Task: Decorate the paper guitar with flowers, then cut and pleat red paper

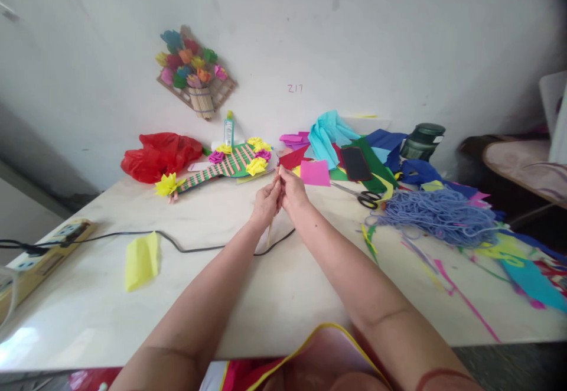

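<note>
My left hand (264, 203) and my right hand (292, 190) meet over the middle of the table, fingers closed and pressed together. A thin tan stick (270, 233) runs down from between them; its upper part is hidden by the fingers. Just behind my hands lies a green guitar-shaped craft (239, 163) with pink strips, edged by yellow paper flowers (256, 166) and purple ones (217, 157). A pink paper square (315, 173) lies to the right of my right hand.
Black-handled scissors (367, 199), a phone (355, 163), blue yarn (438, 215) and coloured paper scraps cover the right side. At left are a yellow paper piece (142, 261), a power strip (53, 255) and a red plastic bag (162, 156). A black cable (186, 250) crosses the table.
</note>
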Available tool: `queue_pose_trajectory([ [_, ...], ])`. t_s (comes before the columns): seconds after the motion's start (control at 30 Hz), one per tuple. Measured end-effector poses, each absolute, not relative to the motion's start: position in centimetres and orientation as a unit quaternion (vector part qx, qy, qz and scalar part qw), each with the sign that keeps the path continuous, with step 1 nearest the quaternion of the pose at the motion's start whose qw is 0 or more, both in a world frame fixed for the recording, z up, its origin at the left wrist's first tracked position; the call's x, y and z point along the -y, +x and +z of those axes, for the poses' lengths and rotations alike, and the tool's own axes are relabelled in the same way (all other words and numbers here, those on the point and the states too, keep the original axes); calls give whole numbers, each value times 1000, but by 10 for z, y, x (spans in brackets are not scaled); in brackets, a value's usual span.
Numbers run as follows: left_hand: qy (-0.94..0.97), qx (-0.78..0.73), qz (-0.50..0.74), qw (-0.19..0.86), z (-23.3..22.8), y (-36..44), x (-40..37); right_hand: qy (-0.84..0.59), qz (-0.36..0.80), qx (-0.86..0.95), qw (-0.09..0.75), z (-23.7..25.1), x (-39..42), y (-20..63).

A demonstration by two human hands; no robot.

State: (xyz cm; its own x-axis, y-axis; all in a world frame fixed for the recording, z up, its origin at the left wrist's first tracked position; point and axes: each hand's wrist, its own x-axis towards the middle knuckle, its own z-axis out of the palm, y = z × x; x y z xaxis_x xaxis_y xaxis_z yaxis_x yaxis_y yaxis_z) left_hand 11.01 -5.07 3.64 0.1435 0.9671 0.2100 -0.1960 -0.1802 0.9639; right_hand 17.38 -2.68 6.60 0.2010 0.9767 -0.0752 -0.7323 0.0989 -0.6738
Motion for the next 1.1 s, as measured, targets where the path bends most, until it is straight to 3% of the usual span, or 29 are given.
queue_pose_trajectory([
  [0.6,492,-236,527,652,40,101,47,-266,646,223,680,65,27,177],
  [1.1,499,-238,510,658,42,96,47,-257,654,263,661,65,30,177],
])
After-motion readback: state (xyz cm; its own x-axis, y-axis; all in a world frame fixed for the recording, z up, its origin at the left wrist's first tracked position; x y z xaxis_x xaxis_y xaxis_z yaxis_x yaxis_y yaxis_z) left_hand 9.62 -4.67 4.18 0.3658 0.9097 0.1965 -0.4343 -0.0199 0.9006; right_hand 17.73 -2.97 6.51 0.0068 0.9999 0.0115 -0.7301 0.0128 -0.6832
